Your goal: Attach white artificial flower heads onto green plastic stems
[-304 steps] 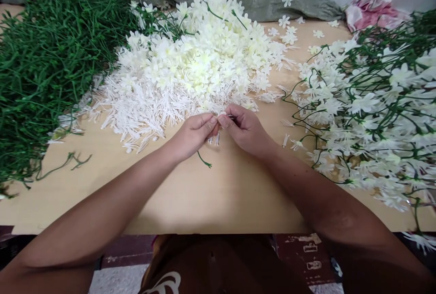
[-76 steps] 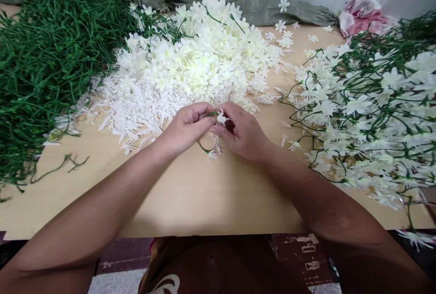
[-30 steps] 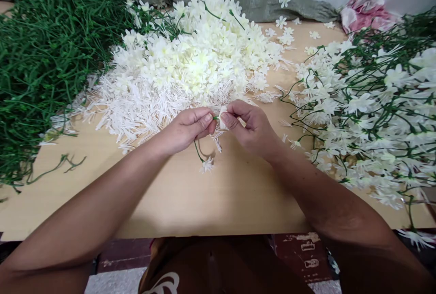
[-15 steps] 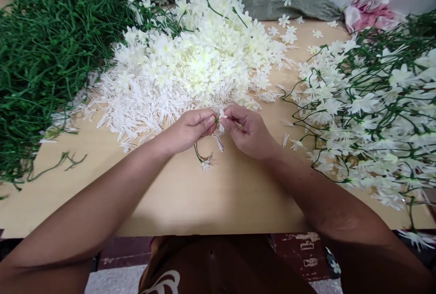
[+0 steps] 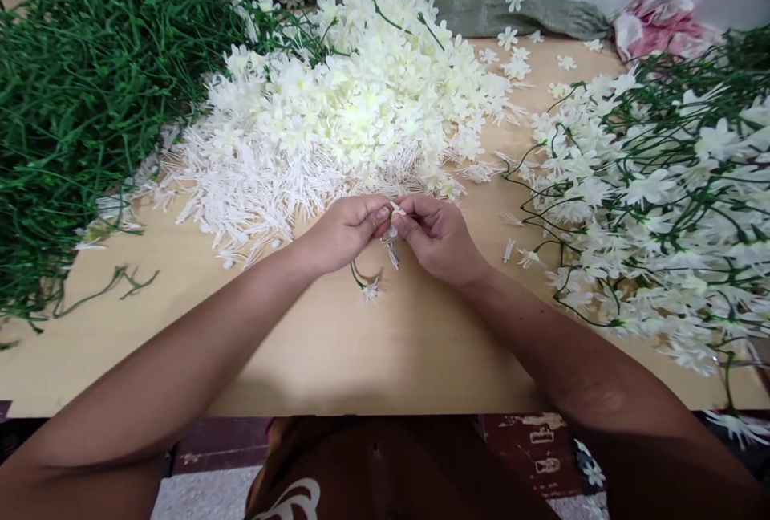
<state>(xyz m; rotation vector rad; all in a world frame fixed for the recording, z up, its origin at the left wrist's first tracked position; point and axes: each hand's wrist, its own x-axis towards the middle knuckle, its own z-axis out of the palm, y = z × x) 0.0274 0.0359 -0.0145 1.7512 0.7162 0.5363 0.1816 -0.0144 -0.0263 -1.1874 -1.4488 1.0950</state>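
My left hand (image 5: 354, 233) is closed in a pinch around a green artificial flower stem (image 5: 356, 273), its tip between thumb and forefinger. One branch of the stem hangs below the hand and ends in a white flower (image 5: 370, 290). Against my left fingertips, my right hand (image 5: 442, 237) pinches a small white artificial flower (image 5: 395, 215). White stamen strands (image 5: 392, 251) dangle beneath the fingertips. Where stem and flower meet is mostly covered by my fingers, so I cannot tell how far they are joined.
Behind my hands lies a heap of white petal pieces (image 5: 373, 95) and a spread of white stamens (image 5: 258, 175). Green stems (image 5: 108, 103) pile up at left, stemmed white flowers (image 5: 650, 191) at right. Grey cloth (image 5: 469, 2) and a pink-white bag (image 5: 658, 26) border the table (image 5: 361, 367).
My fingertips have come closer together, and the white flower is now pressed against the stem tip. The hanging branch has shifted slightly right in view.
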